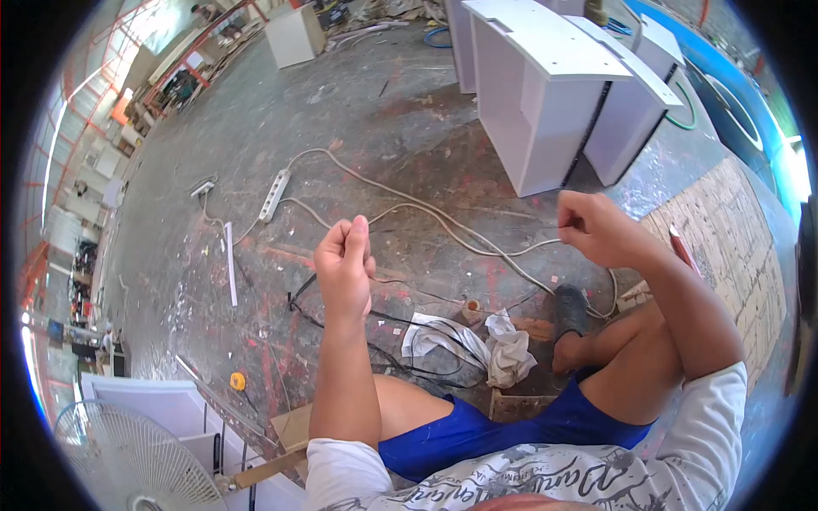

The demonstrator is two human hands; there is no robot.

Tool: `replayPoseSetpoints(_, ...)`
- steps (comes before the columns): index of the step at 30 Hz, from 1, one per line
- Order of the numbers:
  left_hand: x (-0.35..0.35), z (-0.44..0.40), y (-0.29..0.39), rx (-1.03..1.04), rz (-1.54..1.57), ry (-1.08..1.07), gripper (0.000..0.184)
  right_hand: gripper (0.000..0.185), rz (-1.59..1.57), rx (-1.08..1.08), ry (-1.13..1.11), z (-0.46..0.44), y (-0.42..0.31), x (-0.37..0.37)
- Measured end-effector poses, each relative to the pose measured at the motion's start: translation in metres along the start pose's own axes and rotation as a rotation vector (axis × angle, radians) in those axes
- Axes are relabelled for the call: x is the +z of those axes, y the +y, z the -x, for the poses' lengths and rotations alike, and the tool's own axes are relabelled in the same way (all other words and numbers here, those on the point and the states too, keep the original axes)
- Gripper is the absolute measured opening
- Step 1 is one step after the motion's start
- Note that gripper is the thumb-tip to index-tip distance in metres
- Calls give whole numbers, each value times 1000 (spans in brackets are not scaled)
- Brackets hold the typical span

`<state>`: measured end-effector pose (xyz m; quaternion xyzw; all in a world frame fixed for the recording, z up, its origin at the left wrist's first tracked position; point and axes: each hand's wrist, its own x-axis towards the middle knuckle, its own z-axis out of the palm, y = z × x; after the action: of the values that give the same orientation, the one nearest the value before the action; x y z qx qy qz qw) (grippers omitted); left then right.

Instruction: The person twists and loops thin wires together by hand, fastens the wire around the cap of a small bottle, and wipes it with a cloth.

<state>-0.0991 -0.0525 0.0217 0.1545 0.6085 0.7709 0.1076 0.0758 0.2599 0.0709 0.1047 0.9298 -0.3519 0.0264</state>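
My left hand is raised above the floor with its fingers curled in and the thumb pressed on top; whatever it may pinch is too small to make out. To the right, my right hand is also raised, its fingers bent into a pinch, with any held item hidden. Below and between the hands lie a crumpled white cloth, a small round container and black straps. A pale cable crosses the floor behind them.
White drawer-like boxes stand at upper right. A power strip, yellow tape measure and fan are on the left. A wooden board with a red pencil-like tool lies right, near my foot.
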Motion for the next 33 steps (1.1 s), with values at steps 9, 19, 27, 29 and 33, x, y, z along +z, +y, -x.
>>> replayPoseSetpoints(9, -11, -11, 2, 23, 114, 160, 42, 20, -91, 49, -144, 5, -1, -8)
replayPoseSetpoints(19, -19, -12, 4, 31, 170, 177, 41, 9, -184, -90, -312, 8, -4, -8)
replayPoseSetpoints(27, -12, -8, 4, -1, 176, 130, 40, 16, -315, 7, -392, 6, -1, 5)
replayPoseSetpoints(29, -11, -8, 4, -4, 165, 97, 42, 18, -234, 27, -360, 5, -5, 5)
replayPoseSetpoints(33, -7, -6, 1, -7, 124, 64, 38, 17, -45, 51, -250, 2, -6, 9)
